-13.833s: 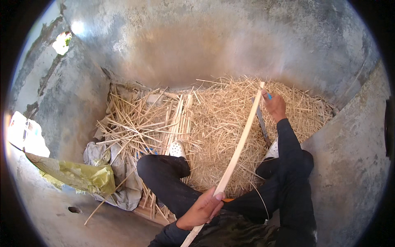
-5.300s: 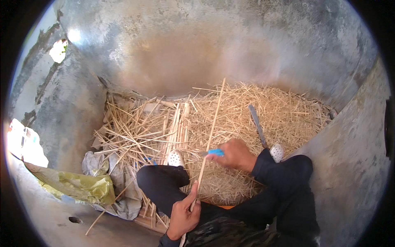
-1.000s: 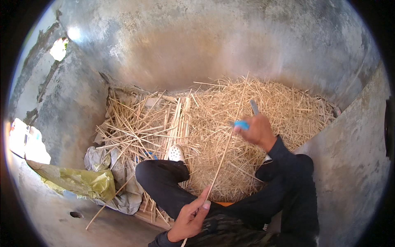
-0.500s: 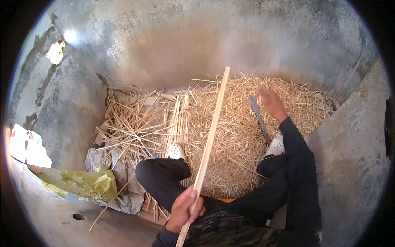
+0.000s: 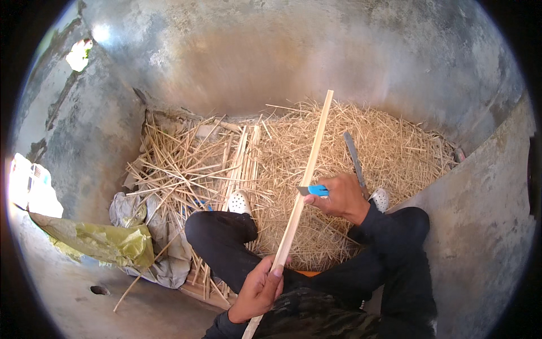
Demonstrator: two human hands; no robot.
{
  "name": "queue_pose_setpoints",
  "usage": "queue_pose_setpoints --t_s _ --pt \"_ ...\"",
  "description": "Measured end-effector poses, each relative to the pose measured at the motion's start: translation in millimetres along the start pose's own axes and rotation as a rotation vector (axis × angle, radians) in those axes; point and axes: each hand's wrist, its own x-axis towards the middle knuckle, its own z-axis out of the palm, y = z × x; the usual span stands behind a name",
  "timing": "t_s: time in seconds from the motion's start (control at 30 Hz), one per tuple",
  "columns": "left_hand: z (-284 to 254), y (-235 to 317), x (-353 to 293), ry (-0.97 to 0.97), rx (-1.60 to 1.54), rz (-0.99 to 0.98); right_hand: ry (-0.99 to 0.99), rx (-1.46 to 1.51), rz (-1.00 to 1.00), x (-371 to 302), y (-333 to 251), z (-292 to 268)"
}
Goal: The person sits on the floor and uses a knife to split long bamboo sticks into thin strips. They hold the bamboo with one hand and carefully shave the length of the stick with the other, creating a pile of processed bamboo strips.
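My left hand (image 5: 261, 289) is closed around the lower part of a long, pale bamboo strip (image 5: 307, 169), which slants up and away to the right. In my right hand (image 5: 341, 198) is a short blue-handled knife (image 5: 317, 190), its dark blade lying across the strip about midway along. The thumb of that hand sits close to the strip's right edge. Beyond my right hand, a long-bladed machete (image 5: 353, 158) rests on the shavings, with its handle end near my right shoe (image 5: 380, 199).
A deep heap of shavings (image 5: 389, 141) covers the floor ahead. Loose thin sticks (image 5: 175, 169) pile up at the left, beside several straight strips (image 5: 243, 161). Yellowish sheeting (image 5: 107, 243) and grey cloth (image 5: 169, 265) lie at the near left. A concrete wall (image 5: 254, 62) stands behind.
My right hand has come down and left from near the machete's tip, and the blue-handled knife now shows against the strip. The strip's far end has shifted slightly right.
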Motion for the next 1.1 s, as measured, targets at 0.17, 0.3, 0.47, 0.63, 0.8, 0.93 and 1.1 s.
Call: queue_pose_setpoints --t_s 0.17,0.3,0.47,0.63,0.8,0.93,1.1 --pt "1.9 -10.4 -2.9 -0.023 0.136 0.017 0.171 -0.183 0.236 23.8 79.7 20.0" --pt "11.1 -12.4 -11.4 -0.146 -0.026 -0.067 0.163 -0.111 0.597 31.7 164.3 -19.8" --pt "-2.1 -15.9 6.1 -0.037 -0.080 -0.133 0.177 0.152 0.129 6.6 71.6 7.5" --pt "0.3 -9.7 16.4 -0.107 -0.325 -0.097 -0.060 -0.071 0.020 -19.6 0.5 -7.8" --pt "-0.9 -10.3 14.0 -0.179 -0.621 -0.136 0.043 -0.109 0.025 -11.1 21.7 5.5" --pt "-0.4 -6.3 12.5 -0.202 -0.646 -0.145 -0.005 -0.051 -0.052 -9.8 -0.8 -4.2" --pt "-8.1 -7.5 9.2 -0.166 -0.515 -0.054 0.047 -0.022 -0.040 -8.1 -7.6 11.1"
